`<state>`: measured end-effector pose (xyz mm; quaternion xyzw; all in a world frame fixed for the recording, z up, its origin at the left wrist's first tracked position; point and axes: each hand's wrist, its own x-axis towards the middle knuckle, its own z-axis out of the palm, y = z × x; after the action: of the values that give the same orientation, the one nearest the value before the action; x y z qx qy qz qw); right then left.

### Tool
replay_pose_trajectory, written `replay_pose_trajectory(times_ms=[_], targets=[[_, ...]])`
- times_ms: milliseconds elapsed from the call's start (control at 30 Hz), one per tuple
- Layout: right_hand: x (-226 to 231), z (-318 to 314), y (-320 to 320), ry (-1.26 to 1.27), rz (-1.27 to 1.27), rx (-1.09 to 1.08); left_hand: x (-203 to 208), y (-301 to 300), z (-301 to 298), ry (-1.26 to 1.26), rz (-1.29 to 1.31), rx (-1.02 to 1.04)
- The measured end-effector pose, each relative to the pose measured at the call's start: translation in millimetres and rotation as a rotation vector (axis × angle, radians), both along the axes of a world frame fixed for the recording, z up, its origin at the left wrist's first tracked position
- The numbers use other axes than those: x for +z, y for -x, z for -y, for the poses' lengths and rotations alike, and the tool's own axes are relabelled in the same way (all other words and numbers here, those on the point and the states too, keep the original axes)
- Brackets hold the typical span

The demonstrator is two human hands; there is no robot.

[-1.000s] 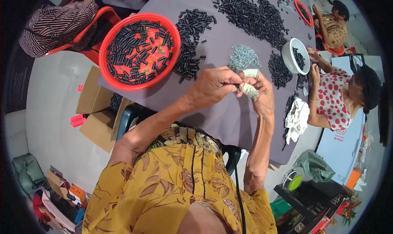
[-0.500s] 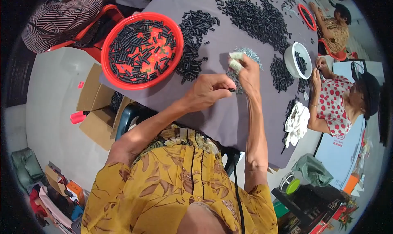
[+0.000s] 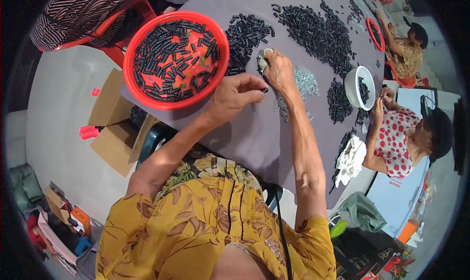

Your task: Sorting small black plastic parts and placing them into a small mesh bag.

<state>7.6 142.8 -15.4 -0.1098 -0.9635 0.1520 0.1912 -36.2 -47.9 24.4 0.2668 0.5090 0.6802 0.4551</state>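
My left hand (image 3: 234,98) is closed in a pinch, with a small black cylindrical piece (image 3: 265,90) between thumb and forefinger. My right hand (image 3: 278,72) is just beyond it, fingers curled down at the edge of a pile of black tube-like pieces (image 3: 247,33). Pale coverings (image 3: 263,60) wrap some of its fingers. What those fingertips hold, if anything, is hidden. Right of my right wrist lies a heap of small silvery metal parts (image 3: 306,82). A red basin (image 3: 128,67) with many black pieces stands left of my left hand.
The grey-covered table (image 3: 254,133) carries a larger black pile (image 3: 318,33) and a white bowl (image 3: 351,86). A white cloth (image 3: 350,160) lies at its right edge. A person in a spotted top (image 3: 399,143) works at right. An open cardboard box (image 3: 110,150) stands at lower left.
My right hand has moved left and away from me, from beside the silvery heap to the black pile. My left hand has shifted slightly left, still pinching the black piece.
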Motion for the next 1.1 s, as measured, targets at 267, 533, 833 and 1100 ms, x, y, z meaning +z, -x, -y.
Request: replay_pose_trajectory(times_ms=[267,533,833,1100], targets=[[56,16,-62,0.669,-0.038,-0.164,3,6,-16,-0.095,0.051,0.073],[116,44,-97,0.597,0.009,-0.106,13,-16,-34,-0.206,0.052,0.101],[138,59,-111,0.118,0.087,-0.047,31,-33,-25,-0.269,-0.037,0.077],[131,74,-127,0.75,-0.216,-0.174,48,-35,-16,-0.197,0.264,0.003]])
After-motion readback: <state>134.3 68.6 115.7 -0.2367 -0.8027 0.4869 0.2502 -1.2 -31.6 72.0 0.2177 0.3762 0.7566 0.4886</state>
